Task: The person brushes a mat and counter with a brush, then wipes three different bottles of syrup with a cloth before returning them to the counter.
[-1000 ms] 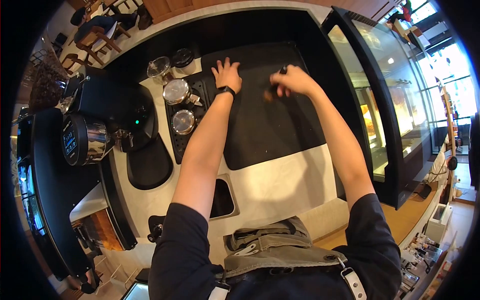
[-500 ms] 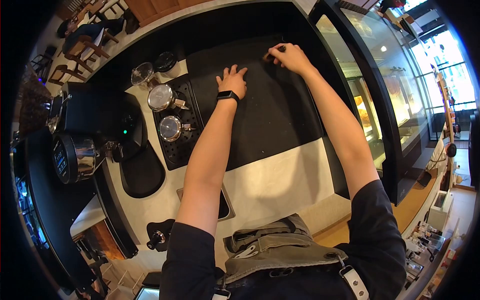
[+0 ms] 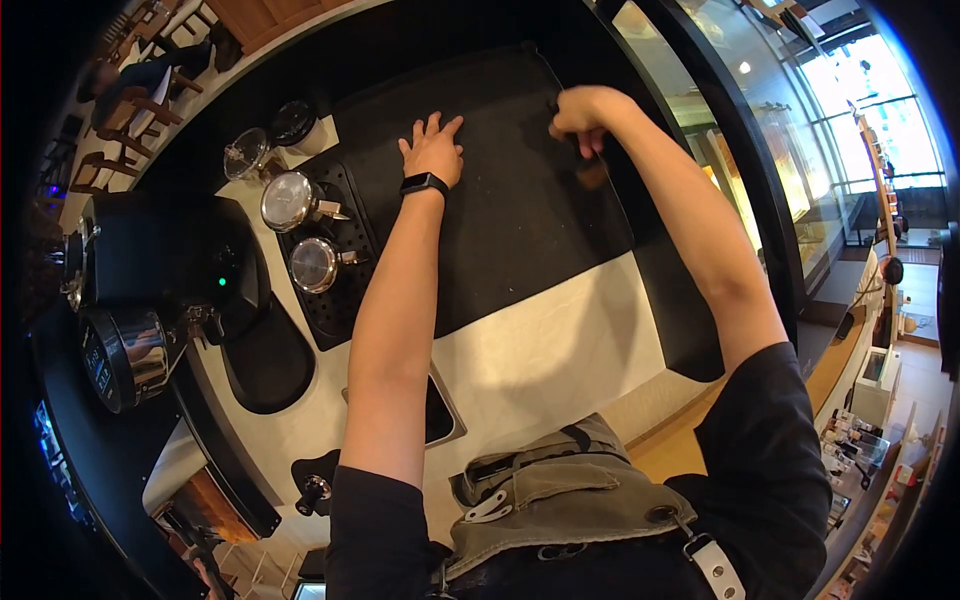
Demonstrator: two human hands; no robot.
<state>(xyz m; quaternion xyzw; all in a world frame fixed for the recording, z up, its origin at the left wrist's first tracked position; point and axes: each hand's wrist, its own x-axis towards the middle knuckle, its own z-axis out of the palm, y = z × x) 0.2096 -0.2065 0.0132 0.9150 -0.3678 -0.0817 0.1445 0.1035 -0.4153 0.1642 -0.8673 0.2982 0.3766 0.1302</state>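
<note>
My left hand (image 3: 434, 150) lies with fingers spread on a large black mat (image 3: 500, 230), a dark band round its wrist. Towards the mat's right side, my right hand (image 3: 590, 112) is closed round a small brush (image 3: 592, 174). The brush's brownish bristle end points down towards me and is blurred; its handle is mostly hidden in the fingers. Small pale specks dot the mat between and below the hands.
Left of the mat, two metal pitchers (image 3: 290, 202) stand on a perforated black tray (image 3: 330, 312). Behind them are a glass jar (image 3: 246, 154) and a lidded container (image 3: 294, 126). A black machine (image 3: 170, 250) stands farther left. A lit glass display case (image 3: 700, 130) borders the right.
My right hand has turned at the wrist and moved slightly right, swinging the brush end down along the mat's right side. The left hand stays flat on the mat; the whole view has shifted.
</note>
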